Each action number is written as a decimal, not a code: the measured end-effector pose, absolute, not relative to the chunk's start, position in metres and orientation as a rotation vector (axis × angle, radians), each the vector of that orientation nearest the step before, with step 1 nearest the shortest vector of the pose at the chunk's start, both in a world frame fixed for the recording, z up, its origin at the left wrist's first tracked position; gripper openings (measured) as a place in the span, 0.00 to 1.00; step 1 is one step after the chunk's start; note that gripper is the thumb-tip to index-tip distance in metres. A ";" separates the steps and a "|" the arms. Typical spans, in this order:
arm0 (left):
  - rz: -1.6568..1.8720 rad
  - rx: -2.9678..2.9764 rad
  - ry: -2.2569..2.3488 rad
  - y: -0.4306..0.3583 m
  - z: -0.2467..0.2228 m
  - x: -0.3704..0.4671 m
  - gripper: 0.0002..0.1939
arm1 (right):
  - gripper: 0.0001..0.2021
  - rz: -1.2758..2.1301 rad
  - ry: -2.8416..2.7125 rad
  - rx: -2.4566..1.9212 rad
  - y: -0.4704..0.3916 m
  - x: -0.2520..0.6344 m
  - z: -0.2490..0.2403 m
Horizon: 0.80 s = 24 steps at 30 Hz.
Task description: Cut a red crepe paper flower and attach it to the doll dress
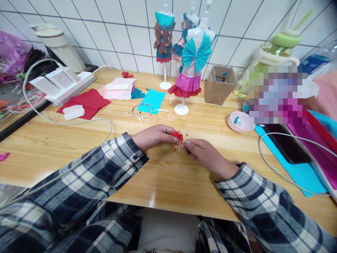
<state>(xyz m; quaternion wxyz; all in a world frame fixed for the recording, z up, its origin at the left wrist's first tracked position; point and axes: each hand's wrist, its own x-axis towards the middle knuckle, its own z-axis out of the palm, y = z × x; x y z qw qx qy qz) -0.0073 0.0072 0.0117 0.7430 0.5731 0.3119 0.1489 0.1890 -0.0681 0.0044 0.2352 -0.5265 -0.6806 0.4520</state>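
Between finger and thumb, my left hand (pixel 156 136) pinches a small red fringed paper piece (pixel 178 135), fanned out like a pompom. My right hand (pixel 202 151) is closed just to its right, its fingertips on a thin dark strand that runs to the red piece; what kind of strand it is I cannot tell. Tiny red scraps (pixel 174 150) lie on the table around the fingertips. Behind the hands stands a small white mannequin (pixel 203 26) wearing a turquoise pleated paper bow (pixel 197 52) and a pink and red paper skirt (pixel 187 84).
More dressed mannequins (pixel 164 42) stand by the tiled wall. Nearby are a turquoise sheet (pixel 154 101), coiled wire (pixel 139 111), red paper (pixel 92 102), a cardboard box (pixel 220 86) and a pink bowl (pixel 240 122). A power strip (pixel 65 84) is left; a phone (pixel 286 144) and cables lie right.
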 end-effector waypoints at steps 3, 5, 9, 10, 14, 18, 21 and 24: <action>0.325 1.272 0.691 0.007 0.012 -0.007 0.08 | 0.21 1.246 -1.882 -1.448 -0.068 0.189 0.003; 0.324 1.285 0.695 0.008 0.012 -0.007 0.08 | 0.21 1.253 -1.886 -1.445 -0.068 0.189 0.002; 0.325 1.270 0.701 0.008 0.010 -0.008 0.09 | 0.21 1.277 -1.905 -1.428 -0.067 0.192 0.002; 0.330 1.256 0.706 0.008 0.010 -0.008 0.09 | 0.21 1.287 -1.911 -1.424 -0.067 0.193 0.003; 0.360 1.200 0.728 0.008 0.009 -0.007 0.09 | 0.21 1.296 -1.863 -1.433 -0.065 0.194 0.007; 0.373 1.172 0.708 0.008 0.008 -0.007 0.08 | 0.19 1.234 -1.741 -1.522 -0.065 0.191 0.009; 0.405 1.133 0.688 0.007 0.008 -0.006 0.07 | 0.20 1.218 -1.726 -1.518 -0.067 0.189 0.006; 0.460 1.081 0.714 0.006 0.007 -0.005 0.07 | 0.22 1.212 -1.732 -1.509 -0.069 0.188 0.001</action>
